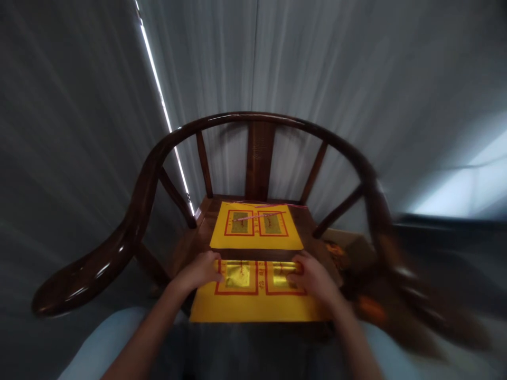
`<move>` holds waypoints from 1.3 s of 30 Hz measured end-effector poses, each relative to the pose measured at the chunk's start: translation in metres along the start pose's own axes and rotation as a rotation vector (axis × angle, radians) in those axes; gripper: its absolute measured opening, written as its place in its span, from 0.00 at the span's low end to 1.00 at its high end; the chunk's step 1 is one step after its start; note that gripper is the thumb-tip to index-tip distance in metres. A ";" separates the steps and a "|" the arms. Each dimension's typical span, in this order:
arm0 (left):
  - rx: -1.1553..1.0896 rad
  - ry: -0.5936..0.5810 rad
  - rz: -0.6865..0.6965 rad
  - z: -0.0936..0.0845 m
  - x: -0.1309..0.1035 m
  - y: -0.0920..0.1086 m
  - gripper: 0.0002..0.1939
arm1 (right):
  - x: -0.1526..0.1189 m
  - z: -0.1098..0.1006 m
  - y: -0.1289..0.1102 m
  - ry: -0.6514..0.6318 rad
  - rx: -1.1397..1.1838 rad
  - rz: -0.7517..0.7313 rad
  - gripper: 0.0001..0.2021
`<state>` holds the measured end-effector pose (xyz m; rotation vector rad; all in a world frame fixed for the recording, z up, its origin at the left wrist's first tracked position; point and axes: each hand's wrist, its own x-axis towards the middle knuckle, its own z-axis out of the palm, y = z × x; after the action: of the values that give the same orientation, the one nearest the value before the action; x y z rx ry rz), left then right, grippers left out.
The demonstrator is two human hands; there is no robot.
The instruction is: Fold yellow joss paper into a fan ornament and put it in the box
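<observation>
A yellow paper sheet with red frames and gold foil squares lies at the front of the chair seat. Its far edge looks bent or rolled up between my two hands. My left hand grips the far left corner, fingers closed on the paper. At the far right corner, my right hand has its fingers closed on the same sheet. Just beyond lies a second yellow sheet or stack with the same print, and thin pink strips rest across it.
The dark wooden chair curves round the seat, with armrests on both sides. A cardboard box and orange items are at the right. Grey corrugated wall stands behind.
</observation>
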<state>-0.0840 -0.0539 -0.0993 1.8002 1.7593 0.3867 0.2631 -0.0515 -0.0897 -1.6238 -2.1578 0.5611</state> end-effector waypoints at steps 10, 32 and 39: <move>-0.231 0.406 0.420 -0.029 -0.003 0.030 0.06 | 0.001 -0.021 0.003 0.575 0.097 -0.255 0.11; -0.776 0.768 0.123 -0.009 0.009 0.051 0.12 | 0.013 0.000 0.024 0.673 0.472 0.001 0.44; -0.792 0.804 0.107 -0.005 0.018 0.037 0.18 | 0.008 -0.001 0.008 0.542 0.708 0.228 0.35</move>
<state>-0.0553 -0.0339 -0.0769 1.1979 1.5862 1.7565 0.2683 -0.0413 -0.0924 -1.3970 -1.2001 0.7370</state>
